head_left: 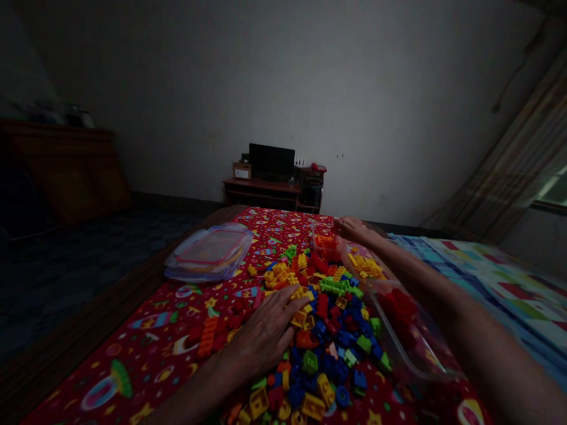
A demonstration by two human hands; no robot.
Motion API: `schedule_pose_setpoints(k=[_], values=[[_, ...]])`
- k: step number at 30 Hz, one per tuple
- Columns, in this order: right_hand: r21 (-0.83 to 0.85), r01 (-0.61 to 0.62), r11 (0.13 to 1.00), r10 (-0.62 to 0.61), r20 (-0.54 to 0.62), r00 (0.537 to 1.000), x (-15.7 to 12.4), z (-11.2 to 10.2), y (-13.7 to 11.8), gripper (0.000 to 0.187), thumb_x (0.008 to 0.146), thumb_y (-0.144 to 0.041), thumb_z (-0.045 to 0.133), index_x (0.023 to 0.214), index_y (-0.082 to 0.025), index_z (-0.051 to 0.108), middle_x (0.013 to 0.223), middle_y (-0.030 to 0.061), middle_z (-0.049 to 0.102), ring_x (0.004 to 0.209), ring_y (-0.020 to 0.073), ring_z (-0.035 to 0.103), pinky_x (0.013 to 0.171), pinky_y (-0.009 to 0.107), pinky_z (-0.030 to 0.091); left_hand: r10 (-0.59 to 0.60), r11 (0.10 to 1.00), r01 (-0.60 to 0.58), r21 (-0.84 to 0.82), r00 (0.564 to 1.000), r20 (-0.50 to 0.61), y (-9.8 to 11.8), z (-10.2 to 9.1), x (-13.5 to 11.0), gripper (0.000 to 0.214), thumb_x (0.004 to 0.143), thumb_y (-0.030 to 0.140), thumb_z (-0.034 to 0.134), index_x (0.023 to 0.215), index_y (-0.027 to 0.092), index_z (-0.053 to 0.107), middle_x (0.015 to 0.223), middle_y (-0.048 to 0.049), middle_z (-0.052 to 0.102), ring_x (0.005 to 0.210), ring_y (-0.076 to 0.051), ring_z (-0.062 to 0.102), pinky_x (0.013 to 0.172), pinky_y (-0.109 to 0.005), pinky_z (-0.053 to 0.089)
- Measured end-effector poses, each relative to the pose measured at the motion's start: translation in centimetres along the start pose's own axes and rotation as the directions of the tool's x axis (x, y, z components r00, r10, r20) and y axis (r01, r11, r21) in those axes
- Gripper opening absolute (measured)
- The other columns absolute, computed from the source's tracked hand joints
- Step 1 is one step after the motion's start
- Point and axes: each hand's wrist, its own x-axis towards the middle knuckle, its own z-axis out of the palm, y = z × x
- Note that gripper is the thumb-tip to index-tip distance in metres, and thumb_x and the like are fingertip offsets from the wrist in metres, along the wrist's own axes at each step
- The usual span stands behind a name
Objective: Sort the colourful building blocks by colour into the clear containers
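Note:
A heap of small plastic building bricks (325, 330) in red, yellow, blue and green lies on a red patterned cloth (150, 348). My left hand (268, 327) rests flat on the heap's left side, fingers stretched out. My right hand (349, 227) reaches to the far end of the heap, beside a clear plastic tub (414, 348) that holds red and yellow bricks; its fingers look curled over the tub's far rim, though that is hard to make out. My right forearm stretches along the tub.
A stack of clear plastic lids (210, 254) sits at the far left on the cloth. A wooden table edge (101, 316) runs along the left. A checked cloth (496, 283) lies to the right. A small desk with a dark monitor (271, 162) stands against the wall.

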Motion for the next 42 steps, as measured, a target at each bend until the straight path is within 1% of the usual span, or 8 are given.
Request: schedule_pose_setpoints(k=[12,16,21,25,31,37,40,42], values=[[0.26,-0.14,0.955,0.127,0.064,0.99,-19.1,-4.2,3.8,0.026,0.085,-0.039,0.053,0.097,-0.02,0.066,0.085,0.0082,0.069,0.07,0.0145,0.06,0.061,0.024,0.038,0.021,0.999,-0.021,-0.037,1.0,0.003,-0.4,-0.3,1.0,0.057,0.081,0.013,0.042,0.136,0.027,0.042,0.142,-0.0062,0.043,0.128,-0.025,0.042,0.107,-0.045,0.039],[0.324,-0.201,0.924,0.206,0.02,0.978,-22.5,-6.5,2.8,0.032,0.086,-0.042,0.05,0.1,-0.018,0.067,0.083,0.0086,0.069,0.066,0.0148,0.059,0.06,0.025,0.039,0.029,0.998,-0.027,-0.064,0.999,0.017,-0.6,-0.3,1.2,0.055,0.084,0.02,0.041,0.139,0.025,0.039,0.142,-0.0064,0.044,0.13,-0.026,0.041,0.108,-0.045,0.037],[0.508,-0.215,0.834,0.326,-0.14,0.935,-23.1,-10.5,-0.8,0.034,0.088,-0.038,0.045,0.088,-0.016,0.071,0.074,0.006,0.07,0.058,0.013,0.059,0.055,0.023,0.039,-0.024,0.994,0.025,-0.107,1.0,0.01,-0.9,-1.7,1.9,0.056,0.089,0.04,0.037,0.141,0.02,0.034,0.145,-0.0096,0.041,0.132,-0.026,0.039,0.109,-0.045,0.034],[0.74,-0.095,0.666,0.369,-0.216,0.904,-22.1,-12.0,-4.1,0.035,0.088,-0.04,0.046,0.084,-0.015,0.071,0.076,0.0058,0.071,0.065,0.0137,0.063,0.06,0.023,0.046,-0.101,0.994,0.1,-0.048,0.995,-0.008,-2.3,-3.7,1.3,0.058,0.089,0.052,0.031,0.137,0.02,0.041,0.145,-0.0093,0.042,0.133,-0.027,0.037,0.11,-0.047,0.029],[0.867,0.083,0.492,0.348,-0.283,0.894,-18.5,-12.6,-7.7,0.036,0.087,-0.041,0.049,0.085,-0.013,0.071,0.075,0.0065,0.07,0.065,0.0125,0.062,0.062,0.024,0.048,-0.342,0.94,0.342,0.005,0.939,0.039,-4.7,-6.1,-5.2,0.073,0.084,0.067,0.027,0.139,0.019,0.039,0.144,-0.0118,0.043,0.132,-0.03,0.039,0.108,-0.047,0.031],[0.848,0.175,0.5,0.221,-0.32,0.921,-16.6,-12.8,-10.2,0.035,0.089,-0.034,0.046,0.078,-0.012,0.07,0.069,0.005,0.067,0.061,0.0102,0.057,0.057,0.022,0.041,-0.453,0.886,0.462,-0.021,0.876,0.163,-4.8,-5.5,-14.0,0.098,0.073,0.069,0.051,0.149,0.021,0.012,0.151,-0.0152,0.029,0.134,-0.037,0.033,0.101,-0.048,0.04],[0.776,0.184,0.603,0.152,-0.338,0.929,-16.6,-12.6,-10.7,0.032,0.089,-0.029,0.046,0.073,-0.011,0.068,0.065,0.0032,0.062,0.056,0.008,0.05,0.054,0.021,0.032,-0.447,0.894,0.437,0.095,0.883,0.144,-4.1,-3.5,-14.8,0.114,0.056,0.072,0.065,0.148,0.024,0.018,0.155,-0.0163,0.016,0.138,-0.045,0.015,0.105,-0.058,0.03],[0.719,0.187,0.669,0.124,-0.356,0.926,-16.6,-12.5,-10.7,0.03,0.088,-0.026,0.046,0.07,-0.012,0.066,0.06,0.001,0.057,0.053,0.0066,0.044,0.053,0.022,0.028,-0.421,0.907,0.412,0.091,0.897,0.132,-3.1,-2.3,-13.5,0.107,0.061,0.068,0.064,0.148,0.025,0.017,0.156,-0.0156,0.007,0.139,-0.043,0.014,0.105,-0.057,0.031]])
